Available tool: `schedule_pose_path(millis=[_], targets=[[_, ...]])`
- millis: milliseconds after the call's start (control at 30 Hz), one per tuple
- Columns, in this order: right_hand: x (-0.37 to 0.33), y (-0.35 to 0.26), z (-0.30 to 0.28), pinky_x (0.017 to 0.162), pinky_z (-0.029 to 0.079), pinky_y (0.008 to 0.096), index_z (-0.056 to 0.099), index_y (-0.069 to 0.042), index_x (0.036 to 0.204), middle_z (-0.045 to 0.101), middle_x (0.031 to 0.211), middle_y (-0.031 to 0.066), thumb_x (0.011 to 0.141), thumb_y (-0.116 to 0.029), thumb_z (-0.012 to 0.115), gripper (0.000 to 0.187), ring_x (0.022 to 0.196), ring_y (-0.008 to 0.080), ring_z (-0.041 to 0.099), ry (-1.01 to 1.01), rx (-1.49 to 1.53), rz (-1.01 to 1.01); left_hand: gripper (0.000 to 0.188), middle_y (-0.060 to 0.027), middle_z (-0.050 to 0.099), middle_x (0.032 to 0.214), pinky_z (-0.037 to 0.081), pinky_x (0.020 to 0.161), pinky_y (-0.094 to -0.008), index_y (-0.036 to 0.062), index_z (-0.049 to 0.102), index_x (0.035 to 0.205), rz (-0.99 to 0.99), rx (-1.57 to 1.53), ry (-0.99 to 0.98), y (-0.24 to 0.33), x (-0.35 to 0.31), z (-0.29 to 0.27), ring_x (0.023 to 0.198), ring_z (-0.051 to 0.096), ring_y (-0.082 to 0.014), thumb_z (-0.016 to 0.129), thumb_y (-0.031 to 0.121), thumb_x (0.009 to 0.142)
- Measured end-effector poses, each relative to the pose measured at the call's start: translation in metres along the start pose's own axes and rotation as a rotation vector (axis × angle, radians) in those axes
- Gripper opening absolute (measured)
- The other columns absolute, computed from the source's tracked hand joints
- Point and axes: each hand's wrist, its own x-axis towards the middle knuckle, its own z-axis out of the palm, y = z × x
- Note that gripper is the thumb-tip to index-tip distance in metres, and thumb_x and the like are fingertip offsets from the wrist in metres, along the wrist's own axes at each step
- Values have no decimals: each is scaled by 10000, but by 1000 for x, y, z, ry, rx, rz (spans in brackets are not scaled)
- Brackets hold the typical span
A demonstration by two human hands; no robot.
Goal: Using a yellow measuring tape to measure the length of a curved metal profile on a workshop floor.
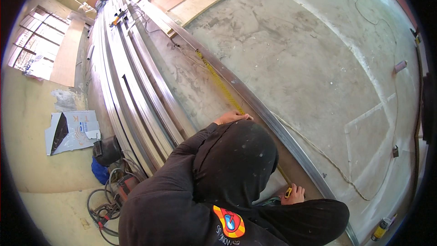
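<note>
Concrete floor (282, 54), metal bar (287, 142), co-worker's fingers (298, 193) curled round yellow tape measure (288, 192), wearer's fingers unseen, grip unclear

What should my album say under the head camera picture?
Hooded person holding a yellow measuring tape beside a long metal bar.

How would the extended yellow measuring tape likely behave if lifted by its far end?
The yellow measuring tape would probably feel light, since its strip looks thin. Being long and narrow, it would likely flex or sag rather than stay rigid like the metal bar beside it.
</note>
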Motion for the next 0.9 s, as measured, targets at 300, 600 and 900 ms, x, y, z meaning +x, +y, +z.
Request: schedule_pose_path(millis=[300,600,900], targets=[[79,12,-170,803,472,427,481,-37,1233,594,963,197,667,-331,747,691,896,376,587,-369,591,-277,378,-45,667,897,460,737,-276,11,690,996,274,134,-201,136,35,68,819,587,-111,543,357,955],[68,-75,-417,723,434,446,571,-27,1071,556,876,190,601,-324,660,564,820,386,531,-33,389,-390,380,-73,661,801,462,696,-280,61,692,1063,303,398,-115,348,-62,144,752,591,-131,537,387,943],[-34,-274,-519,731,508,408,495,-57,1199,638,912,167,652,-338,783,679,844,328,642,-251,579,-205,399,-67,652,893,468,765,-300,68,669,1108,64,58,143,388,-309,145,802,563,-120,452,379,986]])
